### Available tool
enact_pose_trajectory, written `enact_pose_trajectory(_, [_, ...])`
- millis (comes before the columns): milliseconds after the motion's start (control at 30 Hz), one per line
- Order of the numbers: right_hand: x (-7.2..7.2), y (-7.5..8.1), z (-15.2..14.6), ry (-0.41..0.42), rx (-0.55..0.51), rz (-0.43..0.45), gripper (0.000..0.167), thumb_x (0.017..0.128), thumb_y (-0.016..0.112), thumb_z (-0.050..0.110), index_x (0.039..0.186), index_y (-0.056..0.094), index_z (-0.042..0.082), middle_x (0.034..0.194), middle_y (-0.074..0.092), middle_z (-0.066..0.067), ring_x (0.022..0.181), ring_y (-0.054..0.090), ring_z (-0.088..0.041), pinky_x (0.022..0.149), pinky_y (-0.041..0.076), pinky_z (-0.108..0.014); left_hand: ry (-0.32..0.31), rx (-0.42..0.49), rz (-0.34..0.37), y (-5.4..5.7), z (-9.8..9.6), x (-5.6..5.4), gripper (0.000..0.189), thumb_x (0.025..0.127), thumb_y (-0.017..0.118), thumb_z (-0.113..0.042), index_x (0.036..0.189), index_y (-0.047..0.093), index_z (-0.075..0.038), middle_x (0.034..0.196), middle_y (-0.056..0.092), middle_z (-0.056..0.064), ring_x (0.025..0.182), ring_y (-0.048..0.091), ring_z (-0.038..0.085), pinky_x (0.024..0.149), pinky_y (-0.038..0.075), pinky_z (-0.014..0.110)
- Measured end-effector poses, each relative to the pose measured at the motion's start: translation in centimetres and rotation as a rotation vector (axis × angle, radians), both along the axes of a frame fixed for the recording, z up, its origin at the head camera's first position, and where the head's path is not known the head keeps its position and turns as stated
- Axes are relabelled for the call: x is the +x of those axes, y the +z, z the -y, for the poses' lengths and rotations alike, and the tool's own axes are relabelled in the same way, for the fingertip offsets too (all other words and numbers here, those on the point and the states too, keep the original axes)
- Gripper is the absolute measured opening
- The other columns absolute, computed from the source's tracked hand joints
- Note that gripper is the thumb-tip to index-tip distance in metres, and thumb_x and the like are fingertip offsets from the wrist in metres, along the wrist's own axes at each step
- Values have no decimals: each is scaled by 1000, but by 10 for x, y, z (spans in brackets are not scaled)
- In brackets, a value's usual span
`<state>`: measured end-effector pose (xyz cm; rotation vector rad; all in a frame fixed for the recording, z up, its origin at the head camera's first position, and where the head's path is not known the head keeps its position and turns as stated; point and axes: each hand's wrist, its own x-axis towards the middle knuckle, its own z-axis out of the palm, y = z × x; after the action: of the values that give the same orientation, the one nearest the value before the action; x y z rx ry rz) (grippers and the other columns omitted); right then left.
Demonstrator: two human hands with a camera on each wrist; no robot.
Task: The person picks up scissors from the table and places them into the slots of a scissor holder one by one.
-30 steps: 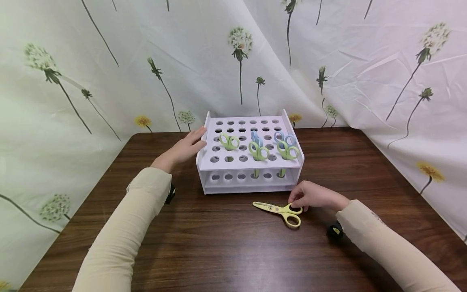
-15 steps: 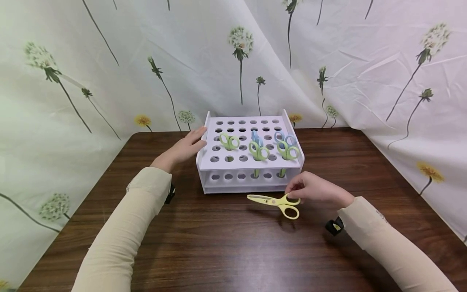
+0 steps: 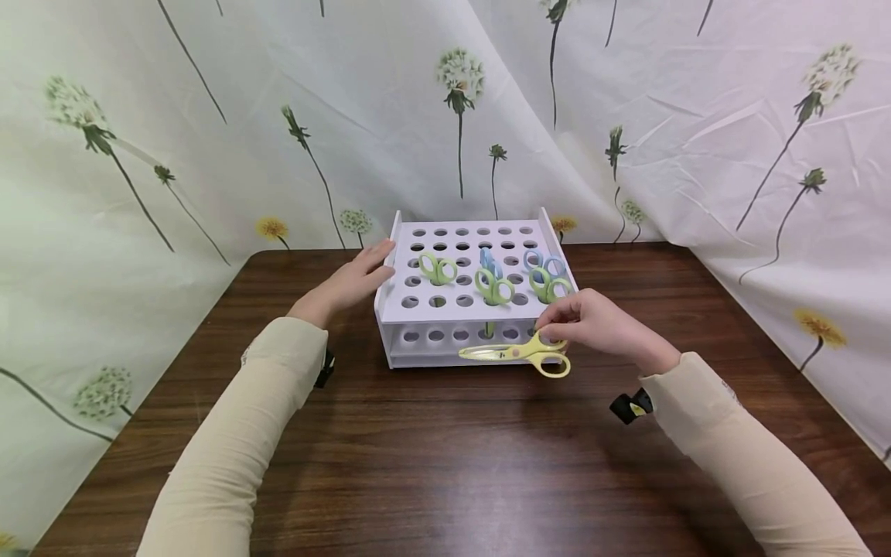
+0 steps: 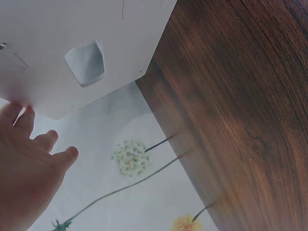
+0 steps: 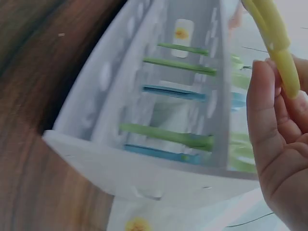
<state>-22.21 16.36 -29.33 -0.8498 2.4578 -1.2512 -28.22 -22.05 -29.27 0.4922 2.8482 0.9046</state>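
My right hand (image 3: 612,329) pinches yellow scissors (image 3: 513,353) by one handle loop. Their closed blades point left, held up in front of the white rack (image 3: 418,313) and overlapping its lower shelf in the head view. In the right wrist view the yellow scissors (image 5: 274,31) show edge-on between thumb and fingers. My left hand (image 3: 341,292) has its fingers extended, the tips against the rack's left side panel; the left wrist view shows this hand (image 4: 33,154) by the panel's edge. Green scissors (image 3: 493,289) and blue scissors (image 3: 490,264) stand handles-up in the rack's holes.
The rack has two tiers with rows of round holes and stands toward the back of a dark wooden table (image 3: 431,464). Behind the table hangs a pale curtain (image 3: 390,116) printed with dandelions. The rack's side panel (image 4: 48,29) has a cut-out.
My right hand has lifted the yellow scissors off the table and carried them up and slightly left to the rack's front. The left hand stays at the rack's side.
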Motion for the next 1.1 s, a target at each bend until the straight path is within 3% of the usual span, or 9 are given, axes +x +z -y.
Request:
enact_pose_trajectory(233, [1, 19, 7, -66, -32, -57, 13, 84, 69, 15, 89, 72, 4, 79, 67, -5, 69, 58, -13, 61, 49, -28, -2, 0, -3, 0, 0, 0, 59, 99, 35, -36, 150, 12, -19, 154, 5, -1, 138, -3, 23, 108, 8, 48])
enact_pose_trajectory(600, [-4, 31, 13, -62, -106, -74, 16, 86, 66, 14, 92, 71, -1, 79, 67, -8, 70, 60, -13, 67, 51, -33, -5, 3, 1, 0, 0, 0, 59, 99, 35, -36, 150, 12, -19, 154, 5, 0, 138, -4, 23, 108, 7, 48])
enact_pose_trajectory(1100, [-11, 50, 26, -172, -124, -157, 21, 85, 68, 21, 98, 71, 4, 80, 68, -4, 74, 57, -12, 66, 46, -23, 6, -1, 0, 0, 0, 0, 59, 98, 35, -37, 150, 12, -20, 154, 6, 0, 138, -4, 22, 108, 7, 48])
